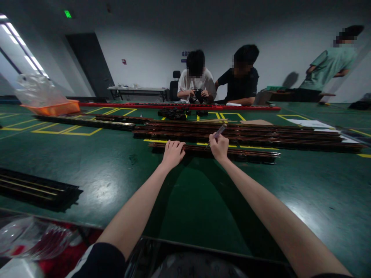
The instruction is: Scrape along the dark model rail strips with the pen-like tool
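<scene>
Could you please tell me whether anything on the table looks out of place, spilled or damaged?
Nothing looks spilled or plainly damaged, though fine flaws would be too small to see. Mildly odd: the plastic bag bulges above the orange bin, and the black bars at near left lie apart from the bar under the left hand.

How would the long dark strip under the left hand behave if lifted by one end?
Probably fairly stiff: the strip lies straight along its length. Being long and narrow, it may swing or dip at the free end. Its shiny edges suggest a somewhat slick grip; weight is hard to judge.
</scene>
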Tool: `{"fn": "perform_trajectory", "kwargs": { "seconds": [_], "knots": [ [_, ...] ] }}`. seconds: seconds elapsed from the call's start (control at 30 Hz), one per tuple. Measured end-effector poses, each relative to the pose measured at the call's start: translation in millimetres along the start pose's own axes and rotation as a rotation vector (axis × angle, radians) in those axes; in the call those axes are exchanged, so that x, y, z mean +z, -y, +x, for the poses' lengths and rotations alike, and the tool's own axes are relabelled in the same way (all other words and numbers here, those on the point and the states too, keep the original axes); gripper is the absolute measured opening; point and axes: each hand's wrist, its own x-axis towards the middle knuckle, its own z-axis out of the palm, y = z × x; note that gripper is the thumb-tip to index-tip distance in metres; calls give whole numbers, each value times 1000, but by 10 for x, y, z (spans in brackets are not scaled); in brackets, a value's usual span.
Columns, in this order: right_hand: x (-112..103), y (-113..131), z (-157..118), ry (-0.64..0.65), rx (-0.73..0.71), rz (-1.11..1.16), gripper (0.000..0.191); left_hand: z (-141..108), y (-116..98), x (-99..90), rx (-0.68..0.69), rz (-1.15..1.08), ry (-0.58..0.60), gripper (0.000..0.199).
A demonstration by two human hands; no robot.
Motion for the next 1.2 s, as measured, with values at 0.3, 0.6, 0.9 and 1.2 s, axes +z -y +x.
{"fn": "perform_trajectory", "kwargs": {
  "seconds": [0.3,0.6,0.9,1.2],
  "knots": [
    [-24,13,-3,-19,16,-7,32,0,3,-22,8,-32,27,37],
    [13,48,-40,57,-4,58,35,6,22,-2,-24,-9,25,38],
    [74,56,-48,152,3,118,33,11,7,-21,-46,9,28,54],
    [79,77,-61,190,5,152,35,30,19,-51,-48,-88,77,48]
  ]
}}
